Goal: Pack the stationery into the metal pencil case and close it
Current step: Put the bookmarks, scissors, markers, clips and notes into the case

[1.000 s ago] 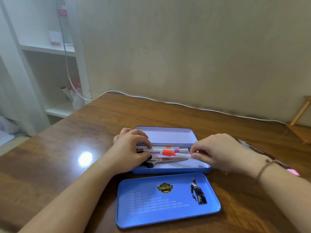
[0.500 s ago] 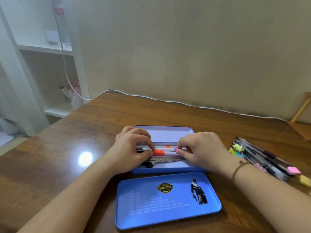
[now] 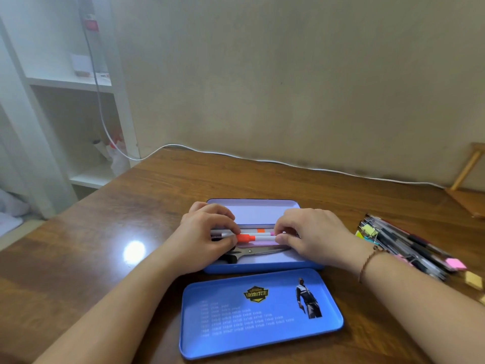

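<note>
The open blue metal pencil case (image 3: 262, 266) lies mid-table with pale inside walls. Inside it lie scissors (image 3: 258, 251) and white markers; the nearest marker (image 3: 256, 238) has an orange band. My left hand (image 3: 207, 237) pinches that marker's left end between thumb and fingers. My right hand (image 3: 311, 236) pinches its right end. Both hands rest over the case and hide the marker ends. The blue lid (image 3: 259, 315) lies flat on the table in front of the case, printed side up.
A pile of pens, binder clips and sticky notes (image 3: 409, 245) lies on the table to the right. A white cable (image 3: 236, 155) runs along the wall. White shelves (image 3: 78, 82) stand at the left, a wooden stand (image 3: 469, 164) at the far right.
My right hand has slid left along the orange-banded marker, and the marker has shifted left and settled lower in the case. The left hand has stayed on its end.
</note>
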Tool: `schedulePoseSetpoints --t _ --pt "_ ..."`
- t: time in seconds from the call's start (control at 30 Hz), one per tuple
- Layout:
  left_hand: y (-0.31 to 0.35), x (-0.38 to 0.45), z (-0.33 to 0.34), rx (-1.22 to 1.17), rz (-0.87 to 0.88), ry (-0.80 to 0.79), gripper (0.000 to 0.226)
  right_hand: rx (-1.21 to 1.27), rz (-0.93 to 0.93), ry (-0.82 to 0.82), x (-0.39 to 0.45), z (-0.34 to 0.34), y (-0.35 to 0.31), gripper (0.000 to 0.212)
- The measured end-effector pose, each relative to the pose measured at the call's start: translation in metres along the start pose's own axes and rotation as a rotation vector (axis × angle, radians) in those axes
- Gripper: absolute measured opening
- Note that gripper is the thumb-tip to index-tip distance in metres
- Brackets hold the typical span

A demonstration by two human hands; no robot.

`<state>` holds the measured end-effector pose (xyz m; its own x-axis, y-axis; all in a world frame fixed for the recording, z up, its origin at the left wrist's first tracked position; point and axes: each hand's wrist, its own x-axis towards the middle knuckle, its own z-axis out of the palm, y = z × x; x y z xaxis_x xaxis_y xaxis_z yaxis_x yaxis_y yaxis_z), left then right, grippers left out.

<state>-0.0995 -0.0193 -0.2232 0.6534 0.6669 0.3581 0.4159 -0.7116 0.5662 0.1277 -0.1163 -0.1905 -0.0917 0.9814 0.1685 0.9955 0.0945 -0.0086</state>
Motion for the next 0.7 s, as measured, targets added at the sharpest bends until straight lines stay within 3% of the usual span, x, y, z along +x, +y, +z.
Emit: schedulePoseSetpoints --t 0.23,0.33,0.7 --pt "0.0007 0.0013 0.0012 0.005 -0.025 0.002 0.018 -0.064 -0.06 0.164 -0.0032 0.0063 0.0014 0.023" --pt "-0.0002 0.0014 0.0021 0.007 -0.015 0.002 0.007 -0.078 -0.069 0.138 -0.0023 0.0047 0.0028 0.022" --pt "-0.0008 0.0009 0.0012 0.01 0.011 -0.022 0.016 -0.073 -0.096 0.091 -0.0021 0.0 0.0021 0.023"
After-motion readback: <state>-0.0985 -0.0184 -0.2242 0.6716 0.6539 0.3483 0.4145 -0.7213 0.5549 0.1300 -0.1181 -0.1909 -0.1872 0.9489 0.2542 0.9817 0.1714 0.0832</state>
